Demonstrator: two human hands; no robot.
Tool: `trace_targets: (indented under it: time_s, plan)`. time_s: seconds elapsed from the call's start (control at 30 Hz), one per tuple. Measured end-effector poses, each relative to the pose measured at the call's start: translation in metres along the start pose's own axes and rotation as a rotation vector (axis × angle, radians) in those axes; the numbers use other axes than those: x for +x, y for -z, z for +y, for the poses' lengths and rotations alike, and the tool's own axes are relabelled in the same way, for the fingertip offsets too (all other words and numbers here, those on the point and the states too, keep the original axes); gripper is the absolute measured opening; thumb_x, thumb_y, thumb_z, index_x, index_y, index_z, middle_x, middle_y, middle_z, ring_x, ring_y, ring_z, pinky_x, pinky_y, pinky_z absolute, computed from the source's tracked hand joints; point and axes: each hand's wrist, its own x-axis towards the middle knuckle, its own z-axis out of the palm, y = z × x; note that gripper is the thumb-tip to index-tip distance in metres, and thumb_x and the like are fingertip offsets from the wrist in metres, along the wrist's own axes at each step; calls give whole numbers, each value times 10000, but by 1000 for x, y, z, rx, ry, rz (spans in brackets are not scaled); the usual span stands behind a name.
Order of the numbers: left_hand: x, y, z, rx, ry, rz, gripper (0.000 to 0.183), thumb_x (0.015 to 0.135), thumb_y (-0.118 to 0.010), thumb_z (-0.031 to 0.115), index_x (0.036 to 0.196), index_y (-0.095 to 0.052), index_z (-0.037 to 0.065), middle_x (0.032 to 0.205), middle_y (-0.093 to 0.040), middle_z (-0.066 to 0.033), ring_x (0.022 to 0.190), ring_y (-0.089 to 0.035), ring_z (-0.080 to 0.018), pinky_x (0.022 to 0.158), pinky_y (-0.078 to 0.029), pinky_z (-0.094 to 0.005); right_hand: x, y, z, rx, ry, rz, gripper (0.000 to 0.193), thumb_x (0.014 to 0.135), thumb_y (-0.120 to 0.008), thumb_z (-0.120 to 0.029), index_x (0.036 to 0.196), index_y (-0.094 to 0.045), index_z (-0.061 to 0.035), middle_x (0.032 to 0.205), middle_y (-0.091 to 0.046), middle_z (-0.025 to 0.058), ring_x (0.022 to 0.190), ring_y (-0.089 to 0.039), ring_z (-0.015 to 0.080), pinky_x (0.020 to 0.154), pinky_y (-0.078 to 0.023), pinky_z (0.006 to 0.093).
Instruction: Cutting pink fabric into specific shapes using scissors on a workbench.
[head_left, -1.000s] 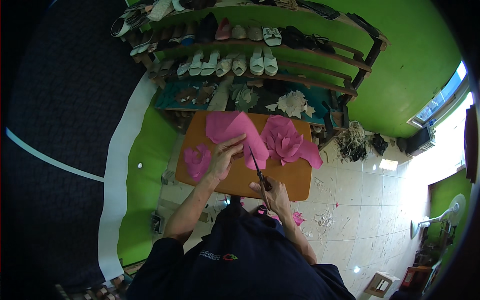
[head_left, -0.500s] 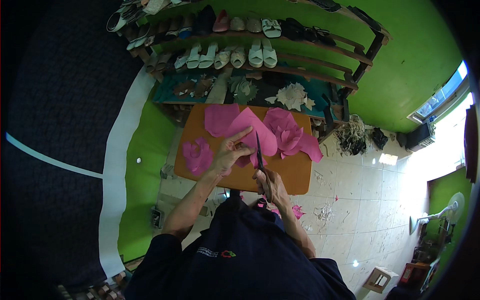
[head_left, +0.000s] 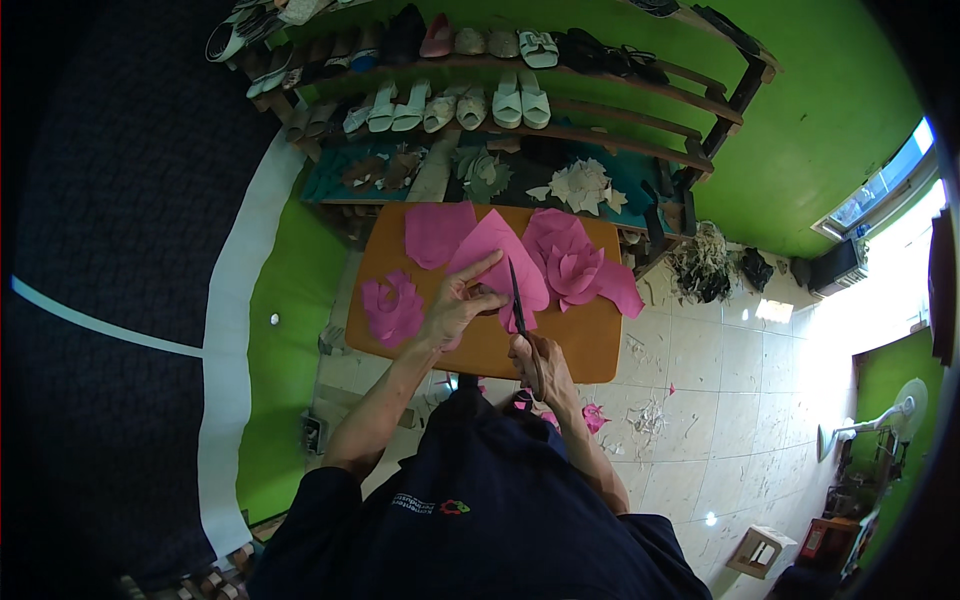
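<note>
My left hand (head_left: 459,310) pinches a pink sheet (head_left: 490,240) by its left edge, above an orange-brown table (head_left: 460,357). Black scissors (head_left: 518,300) are gripped in my right hand (head_left: 541,362), their blades pointing away from me and lying against the sheet. Whether the blades are apart is too small to tell. To the right of the sheet lies a heap of pink cut pieces (head_left: 570,262). Another pink sheet (head_left: 438,235) rests at the back left of the table. A cut-out pink piece (head_left: 393,308) with a wavy outline is at the left.
Beyond the table stands a wooden rack (head_left: 610,135) with rows of shoes and sandals (head_left: 520,100). Its lowest shelf carries cream cut pieces (head_left: 580,187) and grey-green ones (head_left: 482,172). Pink scraps (head_left: 594,417) litter the tiled floor. A white fan (head_left: 908,405) stands far right.
The pink sheet has turned slightly, and its outline beside the scissors looks narrower. Both hands keep their hold. The whole view has shifted a little.
</note>
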Motion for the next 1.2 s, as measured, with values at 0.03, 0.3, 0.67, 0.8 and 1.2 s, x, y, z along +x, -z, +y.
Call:
trace_targets:
  time_s: [0.03,0.3,0.67,0.8,1.2]
  plan:
    - [-1,-2,2,-2,0,1,672,818,-716,-56,1437,-501,94,770,-618,33,729,-572,-50,765,-500,-228,1,1,3,-28,3,12,659,895,-602,-625,779,-577,23,567,-481,69,521,-497,176,496,-421,363]
    - [-5,-11,4,-80,-28,60,688,818,-715,-62,1450,-481,81,741,-580,49,710,-535,-35,769,-487,-221,3,-2,12,22,-2,53,638,896,-624,-603,720,-547,6,552,-466,26,482,-468,143,449,-390,343]
    - [-10,-25,7,-115,-66,110,673,846,-719,-22,1459,-457,67,829,-632,14,773,-605,-64,826,-525,-246,-2,0,6,269,-50,7,544,854,-721,-552,720,-527,-62,543,-442,-41,435,-421,70,396,-317,258]
    - [-2,-5,-4,-160,-99,257,576,866,-713,-2,1405,-516,54,1013,-708,-70,870,-685,-124,847,-573,-277,-3,2,9,172,-21,10,548,860,-716,-545,727,-528,-48,552,-428,-34,460,-390,77,418,-311,279]
    - [12,19,57,171,59,-124,498,780,-683,-123,1246,-661,50,1298,-623,-91,1058,-654,-146,932,-570,-286,9,27,35,-109,203,-123,597,886,-627,-627,758,-502,-57,593,-457,-21,488,-441,69,427,-350,256]
